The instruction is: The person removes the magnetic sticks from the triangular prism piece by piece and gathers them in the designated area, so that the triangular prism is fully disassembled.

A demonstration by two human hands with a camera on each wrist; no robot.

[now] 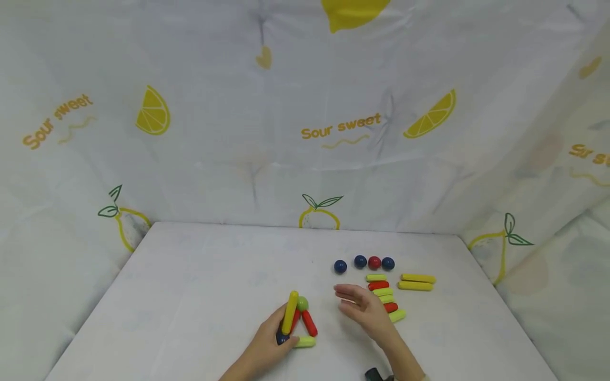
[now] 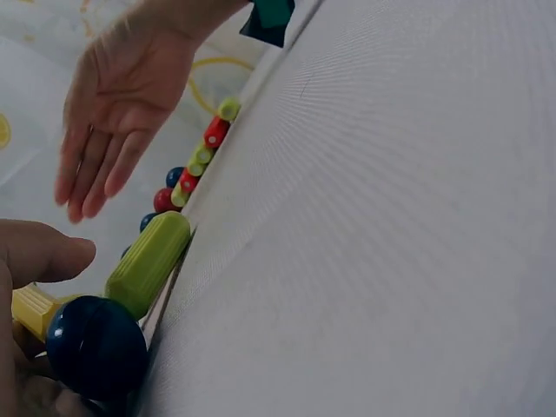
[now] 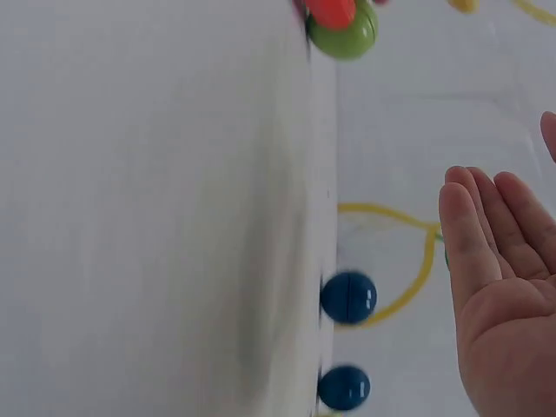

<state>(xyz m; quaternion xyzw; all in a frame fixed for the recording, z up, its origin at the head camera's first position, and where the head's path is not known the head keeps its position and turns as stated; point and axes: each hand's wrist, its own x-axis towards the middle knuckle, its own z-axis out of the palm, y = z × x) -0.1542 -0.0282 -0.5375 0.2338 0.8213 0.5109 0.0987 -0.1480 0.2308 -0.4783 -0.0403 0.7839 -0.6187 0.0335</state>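
The left hand (image 1: pixel 268 339) curls round a glossy dark-blue plastic ball (image 1: pixel 281 339) and ribbed yellow plastic rod (image 1: pixel 289 313) — just left of a glossy red plastic rod (image 1: pixel 310 323). The right hand (image 1: pixel 366 313) hovers, fingers extended, grasping nothing — beside stacked red and yellow-green plastic rods (image 1: pixel 383 291).

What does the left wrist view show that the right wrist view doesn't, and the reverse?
Only the left wrist view: the left hand, the red ball, the large-looking yellow-green stick and the row of red and yellow-green sticks beyond.

Only the right wrist view: the green ball, cut by the top edge, with a red stick overlapping it.

Both: the right hand, palm showing, and blue balls.
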